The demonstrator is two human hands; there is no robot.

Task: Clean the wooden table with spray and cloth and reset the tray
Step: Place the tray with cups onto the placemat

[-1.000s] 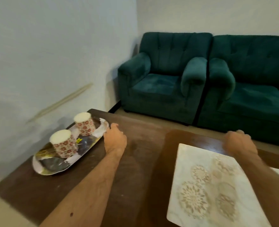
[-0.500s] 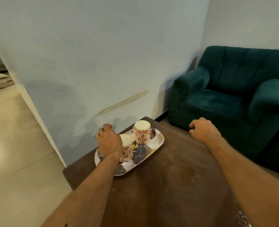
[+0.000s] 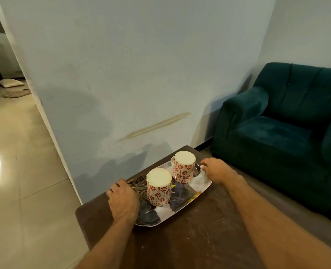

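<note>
A patterned rectangular tray [image 3: 188, 200] lies on the far left corner of the dark wooden table [image 3: 195, 241]. Two white mugs with red flower prints stand upside down on it, one nearer me [image 3: 158, 190] and one farther back [image 3: 184, 166]. My left hand [image 3: 123, 201] grips the tray's near left end. My right hand [image 3: 217, 170] closes over the tray's far right end, beside the farther mug. The table surface shows pale dusty smears. No spray bottle or cloth is in view.
A pale blue wall [image 3: 141, 74] stands right behind the table's left edge. A teal armchair [image 3: 285, 129] sits beyond the table on the right. Glossy beige floor tiles [image 3: 15, 171] stretch to the left toward a doorway.
My view swung left toward the tray. My left hand went from the tray's right side to its near left end, and my right hand came across onto the far right end.
</note>
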